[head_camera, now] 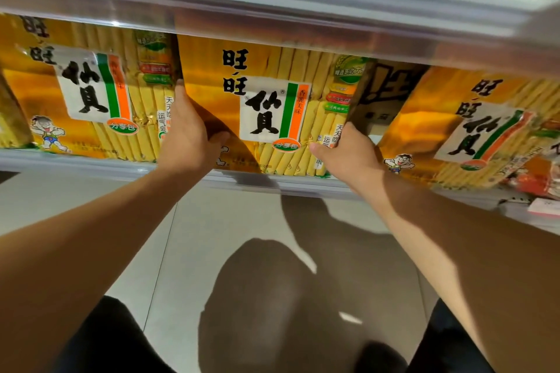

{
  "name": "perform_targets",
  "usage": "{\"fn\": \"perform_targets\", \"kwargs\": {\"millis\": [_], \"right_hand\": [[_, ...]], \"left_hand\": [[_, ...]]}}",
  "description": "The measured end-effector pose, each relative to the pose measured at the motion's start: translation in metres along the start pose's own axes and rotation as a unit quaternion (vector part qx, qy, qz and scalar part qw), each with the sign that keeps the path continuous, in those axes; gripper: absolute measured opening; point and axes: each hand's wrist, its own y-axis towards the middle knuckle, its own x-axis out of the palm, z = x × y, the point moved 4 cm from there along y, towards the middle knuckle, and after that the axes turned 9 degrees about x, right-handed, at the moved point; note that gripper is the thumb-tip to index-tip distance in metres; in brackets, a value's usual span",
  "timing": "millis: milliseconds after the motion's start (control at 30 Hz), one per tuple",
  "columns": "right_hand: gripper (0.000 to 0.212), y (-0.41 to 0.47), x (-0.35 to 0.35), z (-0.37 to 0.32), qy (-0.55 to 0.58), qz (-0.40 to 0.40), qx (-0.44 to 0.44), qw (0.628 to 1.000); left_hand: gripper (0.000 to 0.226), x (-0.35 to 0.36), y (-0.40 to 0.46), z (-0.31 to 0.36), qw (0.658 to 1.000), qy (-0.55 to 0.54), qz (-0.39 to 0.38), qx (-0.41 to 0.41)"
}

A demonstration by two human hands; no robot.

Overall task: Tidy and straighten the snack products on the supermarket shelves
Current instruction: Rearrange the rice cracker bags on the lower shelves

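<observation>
A large orange-yellow rice cracker bag (266, 106) stands upright in the middle of the shelf, label facing me. My left hand (189, 133) grips its left edge, thumb on the front and fingers behind. My right hand (348, 151) grips its right edge, thumb across the front lower corner. A matching bag (88, 88) stands to the left. Another matching bag (466, 127) leans tilted on the right. Between the middle and right bags a brown pack (378, 94) shows.
The shelf's front rail (91, 162) runs below the bags and the upper shelf's clear strip (272, 15) hangs close above them. Red-orange packets (545, 172) lie at far right. Below is pale tiled floor (181, 236) with my shadow.
</observation>
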Motion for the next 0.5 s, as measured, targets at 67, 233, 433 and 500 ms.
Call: {"fn": "perform_targets", "kwargs": {"millis": [67, 233, 433, 500], "right_hand": [[0.040, -0.0004, 0.0001, 0.0002, -0.004, -0.002, -0.001, 1.000], [0.040, -0.0005, 0.0024, -0.0019, -0.007, 0.001, 0.010, 1.000], [0.041, -0.0006, 0.0023, -0.0012, 0.015, -0.010, 0.014, 1.000], [0.040, 0.0000, 0.0036, -0.0002, 0.011, -0.008, 0.013, 1.000]], "left_hand": [[0.091, 0.0015, -0.0047, -0.0002, 1.000, -0.005, 0.006, 0.001], [0.087, 0.0029, -0.0057, -0.0034, 0.999, 0.033, 0.018, -0.004], [0.078, 0.0061, -0.0074, -0.0027, 0.998, 0.064, 0.027, -0.004], [0.077, 0.0067, -0.0070, -0.0027, 0.997, 0.070, 0.026, -0.004]]}}
